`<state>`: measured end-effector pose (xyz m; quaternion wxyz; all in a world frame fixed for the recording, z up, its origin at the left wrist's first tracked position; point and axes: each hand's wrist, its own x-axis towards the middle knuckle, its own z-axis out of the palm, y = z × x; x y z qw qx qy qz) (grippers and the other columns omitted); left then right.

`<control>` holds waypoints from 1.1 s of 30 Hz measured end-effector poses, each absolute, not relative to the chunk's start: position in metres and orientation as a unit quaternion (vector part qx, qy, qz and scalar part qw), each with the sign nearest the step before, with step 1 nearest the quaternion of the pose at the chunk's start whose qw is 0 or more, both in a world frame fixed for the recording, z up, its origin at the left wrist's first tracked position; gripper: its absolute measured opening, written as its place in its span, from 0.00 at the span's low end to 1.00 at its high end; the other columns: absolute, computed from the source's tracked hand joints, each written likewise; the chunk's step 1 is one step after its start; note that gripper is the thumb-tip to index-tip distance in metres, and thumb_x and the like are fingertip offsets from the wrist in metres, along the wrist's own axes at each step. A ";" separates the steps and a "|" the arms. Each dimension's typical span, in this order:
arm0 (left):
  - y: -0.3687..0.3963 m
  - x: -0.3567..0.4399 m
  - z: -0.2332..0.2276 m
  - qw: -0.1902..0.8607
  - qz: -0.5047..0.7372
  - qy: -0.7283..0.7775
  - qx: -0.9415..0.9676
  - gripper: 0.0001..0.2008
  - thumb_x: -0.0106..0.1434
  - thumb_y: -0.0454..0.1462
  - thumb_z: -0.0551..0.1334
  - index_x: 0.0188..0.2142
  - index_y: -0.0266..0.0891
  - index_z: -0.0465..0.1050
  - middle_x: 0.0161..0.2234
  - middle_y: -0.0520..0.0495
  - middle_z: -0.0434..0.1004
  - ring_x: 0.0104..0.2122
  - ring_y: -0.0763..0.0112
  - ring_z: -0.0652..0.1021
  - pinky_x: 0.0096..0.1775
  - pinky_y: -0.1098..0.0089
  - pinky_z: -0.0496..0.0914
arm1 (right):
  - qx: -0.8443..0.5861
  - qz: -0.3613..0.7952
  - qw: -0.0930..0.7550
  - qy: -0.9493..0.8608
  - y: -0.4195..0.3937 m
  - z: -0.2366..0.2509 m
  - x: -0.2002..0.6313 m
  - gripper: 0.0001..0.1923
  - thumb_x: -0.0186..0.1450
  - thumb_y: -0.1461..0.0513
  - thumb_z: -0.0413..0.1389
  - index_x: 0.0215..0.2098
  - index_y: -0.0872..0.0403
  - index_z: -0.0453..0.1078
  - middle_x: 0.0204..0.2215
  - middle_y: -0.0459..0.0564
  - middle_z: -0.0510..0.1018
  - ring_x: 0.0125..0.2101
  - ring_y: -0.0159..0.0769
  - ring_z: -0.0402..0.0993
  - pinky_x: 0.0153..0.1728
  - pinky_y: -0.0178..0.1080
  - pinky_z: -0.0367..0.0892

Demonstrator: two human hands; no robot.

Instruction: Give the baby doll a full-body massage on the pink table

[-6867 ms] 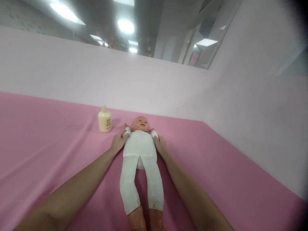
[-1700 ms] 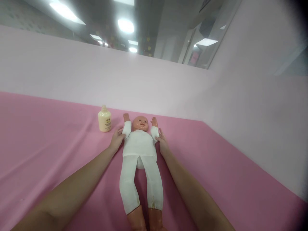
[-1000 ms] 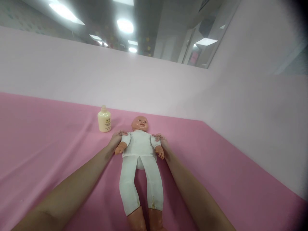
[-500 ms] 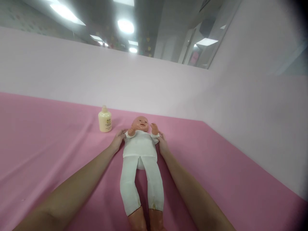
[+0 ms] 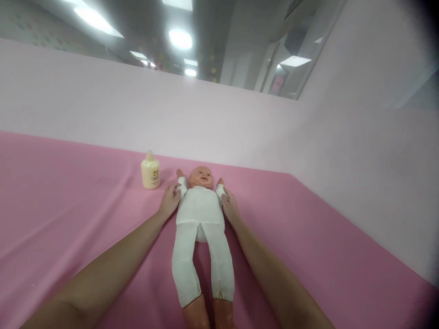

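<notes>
White cloth clothes the doll, which lies face up on the pink surface, head towards the wall and legs towards the wearer. Its arms are raised on either side of its head, and trouble would most likely start there: if one hand pressed harder than the other, the body could twist or slide — nothing visible pins the torso or legs. Forcing the arms past their range might strain the shoulders, and a tight pinch could ruck the sleeves. The pale yellow bottle stands upright just beyond the left hand, near enough that a wide outward sweep might tip it over.

Both forearms reach forward from the lower corners and converge on the doll, one along each flank, with the wrists low beside its chest. The left fingers grasp the doll's sleeved arm on their side; the right hand roughly mirrors this on the opposite arm, thumb in front and some fingers hidden behind the cloth. Neither hand looks clenched — how firm the hold is, I cannot tell.
</notes>
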<state>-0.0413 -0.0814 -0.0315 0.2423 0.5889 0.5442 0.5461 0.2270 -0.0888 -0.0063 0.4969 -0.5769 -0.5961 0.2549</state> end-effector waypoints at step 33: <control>-0.086 -0.035 -0.021 0.463 0.636 0.388 0.481 0.21 0.43 0.32 0.63 0.40 0.37 0.75 0.36 0.44 0.82 0.41 0.58 0.80 0.47 0.56 0.73 | -0.421 0.460 0.636 -0.454 -0.083 -0.010 0.229 0.14 0.46 0.63 0.57 0.33 0.50 0.67 0.29 0.44 0.79 0.33 0.39 0.75 0.37 0.41 0.69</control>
